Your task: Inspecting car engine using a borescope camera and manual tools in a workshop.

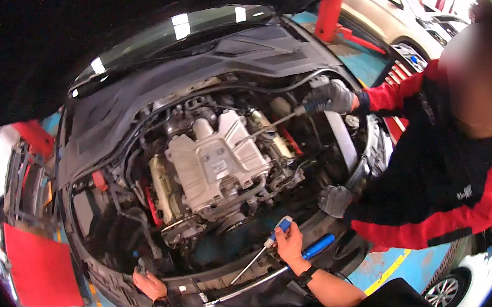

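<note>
My right hand (289, 245) is closed round the blue and white handle of a screwdriver (254, 259), whose long shaft points down and left over the front edge of a car's engine bay. Beneath that wrist lies a long ratchet wrench with a blue handle (318, 246), along the front of the car. At the left, my left hand (150, 283) rests by the front edge, near a small dark part; whether it grips this part cannot be told. Beyond both hands sits the engine with its silver metal cover (219, 159).
A co-worker in black and red leans in from the right. One gloved hand (333, 98) holds a long tool reaching the engine; the other glove (335, 201) rests on the front edge. The raised hood hangs above. A red panel (43, 267) stands at the left.
</note>
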